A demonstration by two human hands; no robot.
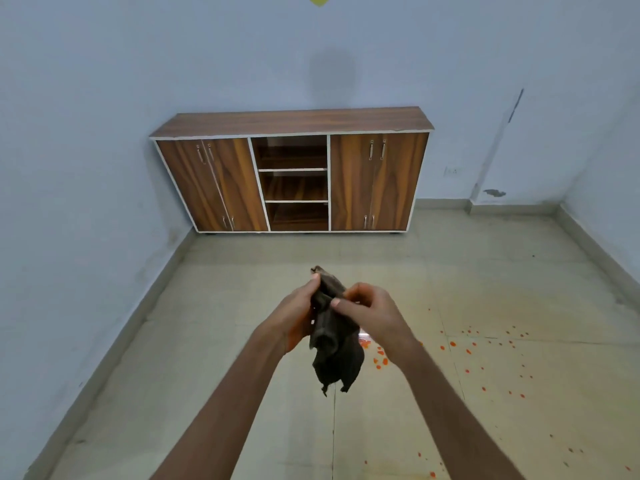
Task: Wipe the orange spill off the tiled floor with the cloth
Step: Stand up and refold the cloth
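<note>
Dark brown-grey cloth (334, 336), crumpled and bunched, held up in the air above the tiled floor (207, 341), not touching it. Top end pokes out above the fingers, lower part hangs loose with ragged corners pointing down. Fabric looks soft, matte, wrinkled; no clear stain visible on it. Left hand (294, 315) grips the cloth from the left side, fingers curled round the upper bunch. Right hand (370, 313) pinches the cloth at its upper right edge, thumb and fingers closed on the fabric. Both forearms reach in from the bottom of the view. Orange spill (467, 351): scattered small orange drops and specks on the beige tiles, mostly right of and below the cloth, a denser cluster just beside the hanging fabric under the right wrist. Wooden cabinet (294, 171) against the pale blue wall (104, 98), well apart from the hands.
</note>
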